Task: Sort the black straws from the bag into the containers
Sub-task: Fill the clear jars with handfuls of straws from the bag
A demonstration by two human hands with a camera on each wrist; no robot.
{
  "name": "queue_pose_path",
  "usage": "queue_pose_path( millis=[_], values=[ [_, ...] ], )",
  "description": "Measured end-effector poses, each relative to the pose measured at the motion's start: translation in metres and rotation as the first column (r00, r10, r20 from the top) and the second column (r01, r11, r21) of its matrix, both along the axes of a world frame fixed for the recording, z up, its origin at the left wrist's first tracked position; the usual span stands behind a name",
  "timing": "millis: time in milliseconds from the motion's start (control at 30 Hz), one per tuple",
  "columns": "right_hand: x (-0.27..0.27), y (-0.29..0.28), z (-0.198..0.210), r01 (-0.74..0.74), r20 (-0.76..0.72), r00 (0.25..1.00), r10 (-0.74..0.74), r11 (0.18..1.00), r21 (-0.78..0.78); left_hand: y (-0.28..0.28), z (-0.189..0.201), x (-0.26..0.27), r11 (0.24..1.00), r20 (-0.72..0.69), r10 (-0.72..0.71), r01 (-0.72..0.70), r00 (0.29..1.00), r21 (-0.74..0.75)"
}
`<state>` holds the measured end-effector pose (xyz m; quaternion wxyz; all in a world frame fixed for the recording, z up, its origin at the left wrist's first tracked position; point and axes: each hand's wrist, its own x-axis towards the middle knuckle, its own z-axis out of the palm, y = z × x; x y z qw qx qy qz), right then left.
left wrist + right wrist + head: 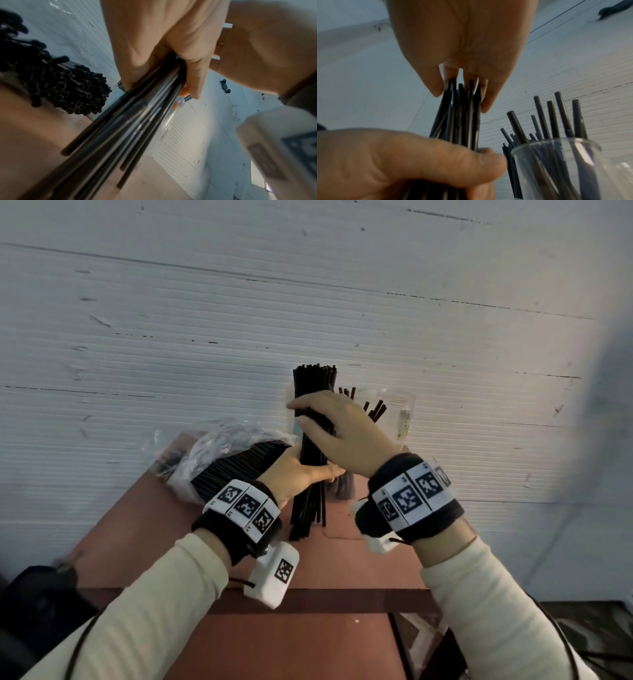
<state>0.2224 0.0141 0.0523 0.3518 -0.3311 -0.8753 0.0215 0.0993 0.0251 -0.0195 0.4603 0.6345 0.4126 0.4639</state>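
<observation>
A bundle of black straws (313, 392) stands upright over the brown table (308, 645). My left hand (305, 472) grips it low down, with the thumb (436, 155) wrapped across the front. My right hand (310, 419) holds the same bundle (462, 115) higher up, pinched between thumb and fingers (485, 102). The lower ends of the bundle (128, 128) fan out unevenly. A clear plastic bag (219, 440) full of black straws (68, 86) lies at the left. Just right of the bundle stands a clear container (556, 169) holding several straws. Another clear cup (402, 412) stands behind my right hand.
A ribbed white wall (205, 320) rises straight behind the table. The table is narrow, with its front edge (325, 599) close to my wrists. A dark object (44, 594) sits at the lower left, off the table.
</observation>
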Motion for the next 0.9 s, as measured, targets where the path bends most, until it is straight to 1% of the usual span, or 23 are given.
queue_pose_path(
  millis=[67,100,167,233,300,333,400,433,500,533,567,600,667,733,767,833,900],
  values=[
    [0.001,0.003,-0.003,0.023,-0.06,0.998,-0.02,0.999,0.046,0.001,0.001,0.0,1.0,0.034,-0.025,0.025,0.999,-0.015],
    [0.001,0.003,-0.004,0.05,-0.065,0.997,-0.046,0.997,0.057,0.001,0.0,0.0,0.999,0.039,-0.042,0.043,0.998,-0.028],
    [0.001,0.004,-0.006,0.077,-0.023,0.997,-0.077,0.997,0.011,0.004,-0.003,0.0,0.996,0.029,-0.056,0.058,0.998,-0.072],
    [0.002,0.004,-0.01,0.069,-0.013,0.997,-0.069,0.996,-0.054,0.006,-0.009,-0.002,0.991,-0.056,-0.079,0.073,0.995,-0.11],
    [0.004,0.002,-0.012,0.061,-0.056,0.996,-0.065,0.996,-0.058,0.006,-0.016,-0.003,0.985,-0.153,-0.121,0.1,0.981,-0.14],
    [0.005,-0.001,-0.011,0.06,-0.074,0.995,-0.064,0.997,-0.053,0.006,-0.018,-0.003,0.986,-0.193,-0.117,0.09,0.974,-0.143],
    [0.009,-0.006,-0.009,0.062,-0.108,0.992,-0.067,0.997,-0.05,0.005,-0.018,-0.003,0.994,-0.258,-0.062,0.035,0.964,-0.107],
    [0.012,-0.009,-0.007,0.062,-0.146,0.986,-0.074,0.994,-0.085,0.003,-0.015,-0.004,0.997,-0.253,-0.042,0.025,0.966,-0.07],
    [0.017,-0.018,0.0,0.028,-0.269,0.959,-0.089,0.974,-0.224,-0.004,-0.006,-0.004,0.998,-0.189,-0.06,0.064,0.98,0.011],
    [0.02,-0.022,0.003,0.005,-0.308,0.947,-0.092,0.962,-0.273,-0.009,0.001,-0.005,0.993,-0.181,-0.097,0.106,0.979,0.043],
    [0.024,-0.025,0.006,0.0,-0.301,0.949,-0.094,0.954,-0.299,-0.015,0.008,-0.006,0.984,-0.203,-0.149,0.165,0.968,0.063],
    [0.028,-0.027,0.009,-0.003,-0.259,0.962,-0.083,0.948,-0.318,-0.02,0.016,-0.006,0.97,-0.246,-0.21,0.234,0.946,0.07],
    [0.032,-0.029,0.009,-0.082,-0.145,0.989,0.026,0.914,-0.397,-0.033,0.03,-0.005,0.928,-0.376,-0.33,0.37,0.866,0.039],
    [0.034,-0.028,0.004,-0.143,-0.05,0.989,0.136,0.852,-0.503,-0.038,0.034,-0.003,0.901,-0.502,-0.362,0.432,0.786,0.026],
    [0.034,-0.026,0.002,-0.14,-0.021,0.988,0.151,0.847,-0.513,-0.039,0.034,-0.003,0.894,-0.516,-0.375,0.448,0.77,0.019],
    [0.037,-0.023,0.0,-0.148,-0.046,0.989,0.143,0.875,-0.461,-0.035,0.029,-0.001,0.893,-0.44,-0.405,0.45,0.801,-0.001],
    [0.044,-0.021,0.007,-0.165,-0.129,0.984,0.122,0.895,-0.414,-0.029,0.025,0.003,0.912,-0.355,-0.382,0.41,0.853,0.004]
  ],
)
